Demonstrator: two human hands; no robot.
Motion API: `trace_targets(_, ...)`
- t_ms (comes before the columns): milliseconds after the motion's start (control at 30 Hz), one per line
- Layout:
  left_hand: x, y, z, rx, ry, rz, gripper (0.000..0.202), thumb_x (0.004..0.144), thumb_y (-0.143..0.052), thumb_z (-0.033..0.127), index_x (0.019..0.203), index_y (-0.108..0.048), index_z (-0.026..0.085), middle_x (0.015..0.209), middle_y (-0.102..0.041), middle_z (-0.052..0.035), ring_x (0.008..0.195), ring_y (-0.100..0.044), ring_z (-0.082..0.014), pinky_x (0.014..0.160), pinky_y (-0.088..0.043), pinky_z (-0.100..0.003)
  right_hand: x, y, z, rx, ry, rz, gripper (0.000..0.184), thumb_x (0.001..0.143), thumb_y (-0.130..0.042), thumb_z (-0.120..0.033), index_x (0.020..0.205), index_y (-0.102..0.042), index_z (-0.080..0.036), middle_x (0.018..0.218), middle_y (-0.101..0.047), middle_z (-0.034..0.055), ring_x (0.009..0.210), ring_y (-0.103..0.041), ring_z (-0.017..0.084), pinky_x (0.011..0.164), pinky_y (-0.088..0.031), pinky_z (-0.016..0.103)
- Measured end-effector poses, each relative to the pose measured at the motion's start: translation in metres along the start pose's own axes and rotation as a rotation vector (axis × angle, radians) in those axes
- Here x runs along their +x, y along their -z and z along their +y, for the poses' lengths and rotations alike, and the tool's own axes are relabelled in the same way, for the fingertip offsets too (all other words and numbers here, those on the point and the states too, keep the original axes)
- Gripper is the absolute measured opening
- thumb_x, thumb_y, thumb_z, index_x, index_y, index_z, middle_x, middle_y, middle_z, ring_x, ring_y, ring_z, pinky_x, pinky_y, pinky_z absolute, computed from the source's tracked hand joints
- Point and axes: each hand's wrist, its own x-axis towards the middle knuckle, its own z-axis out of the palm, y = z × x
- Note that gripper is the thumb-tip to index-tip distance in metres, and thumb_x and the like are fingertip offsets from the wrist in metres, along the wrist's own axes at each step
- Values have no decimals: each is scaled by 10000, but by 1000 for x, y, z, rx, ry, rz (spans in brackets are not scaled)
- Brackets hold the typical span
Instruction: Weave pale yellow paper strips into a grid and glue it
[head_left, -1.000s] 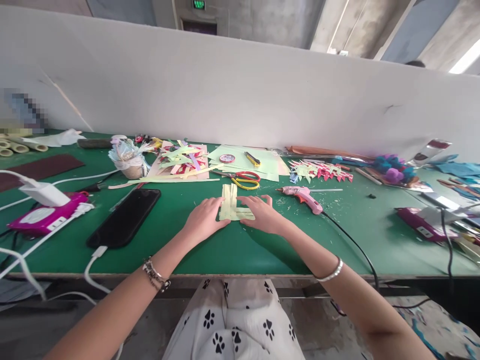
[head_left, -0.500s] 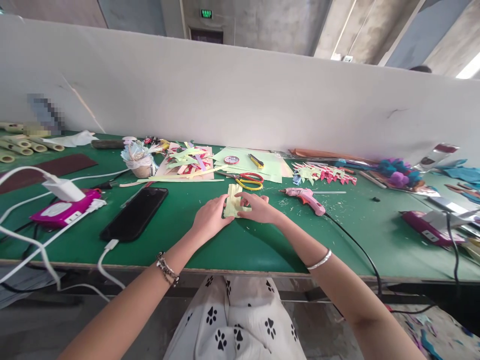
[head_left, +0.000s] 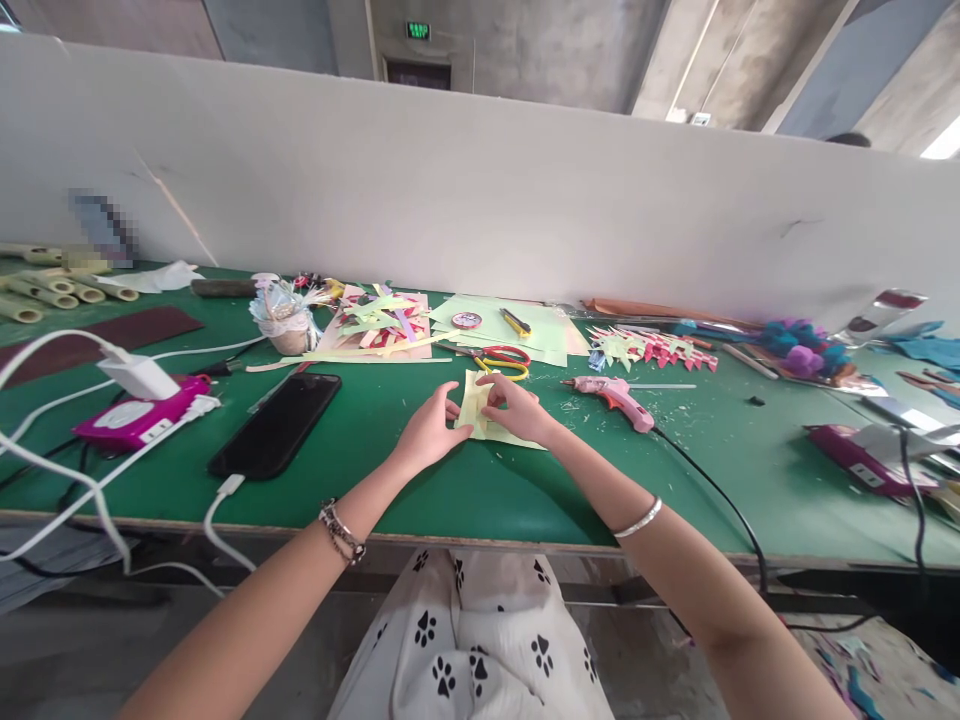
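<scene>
A pale yellow sheet of paper with creased strips lies on the green table in front of me. Its lower right part spreads out below my right hand. My left hand is at the left edge, thumb tip touching the paper and the fingers apart and slightly bent. Over the right part of the sheet, my right hand bends its fingers and thumb onto the paper; its palm side is hidden. Just beyond the sheet lie scissors with red and yellow handles.
A pink glue gun lies right of my hands, its black cord running off the front edge. A black phone on a white cable is to the left. Behind are paper strips, light green sheets, a cutter knife and a tape roll.
The paper's lower part has opened out to the right beneath my right hand. The fingers of my left hand have spread and drawn slightly off the paper's left side.
</scene>
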Motion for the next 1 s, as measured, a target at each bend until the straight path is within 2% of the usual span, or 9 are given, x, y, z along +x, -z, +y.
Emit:
trace_targets(100, 1, -1, -1, -133, 36, 10, 643, 722, -613, 258, 1294, -325, 193, 985, -574, -65, 842, -603, -169, 746, -501, -315, -3, 2, 0, 38, 1, 23, 362, 724, -487, -199, 1085, -463, -219, 759, -573, -43, 798, -571, 145, 739, -331, 305)
trace_targets(267, 1, -1, 7, -351, 136, -18, 636, 737, -594, 189, 1302, -303, 172, 1068, -524, -91, 691, -586, -106, 604, -497, -245, -9, 3, -4, 132, 11, 53, 336, 729, -502, -195, 1063, -469, -218, 741, -550, -43, 787, -571, 141, 761, -355, 308)
trace_targets(467, -1, 0, 15, -558, 167, 71, 625, 760, -567, 148, 1311, -280, 210, 1191, -480, -110, 768, -585, -110, 586, -488, -214, -17, 5, -21, 153, 64, 120, 330, 728, -510, -196, 1055, -471, -223, 746, -562, -37, 817, -572, 159, 830, -340, 351)
trace_targets(533, -3, 2, 15, -581, 135, 109, 627, 764, -565, 160, 1314, -274, 234, 1225, -456, -108, 786, -585, -112, 586, -488, -212, -20, 6, -26, 161, 76, 129, 337, 731, -505, -202, 1065, -461, -221, 749, -563, -32, 814, -573, 163, 837, -343, 360)
trace_targets(667, -10, 13, 15, -530, 24, 102, 664, 768, -556, 195, 1340, -232, 284, 1244, -434, -95, 811, -586, -126, 599, -507, -228, -26, 11, -26, 244, 130, 134, 399, 742, -520, -254, 1125, -420, -207, 782, -573, -17, 806, -575, 160, 837, -365, 362)
trace_targets(833, -18, 37, 24, -397, -190, 155, 680, 776, -547, 204, 1355, -204, 298, 1248, -415, -92, 853, -566, -143, 602, -524, -228, -32, 27, -18, 306, 138, 249, 451, 746, -552, -306, 1166, -413, -218, 910, -583, 15, 885, -576, 162, 889, -373, 369)
trace_targets(900, -20, 47, 30, -385, -248, 170, 678, 773, -562, 216, 1351, -218, 298, 1237, -418, -90, 879, -560, -156, 600, -532, -233, -35, 35, -19, 313, 109, 223, 439, 747, -563, -325, 1155, -443, -215, 957, -591, 31, 920, -575, 171, 899, -378, 373)
trace_targets(1000, -24, 59, 41, -420, -311, 159, 697, 762, -594, 232, 1350, -224, 302, 1225, -422, -87, 907, -561, -172, 594, -543, -236, -38, 44, -26, 276, 105, 113, 369, 763, -564, -384, 1092, -532, -221, 1073, -596, 53, 1024, -548, 198, 929, -366, 380)
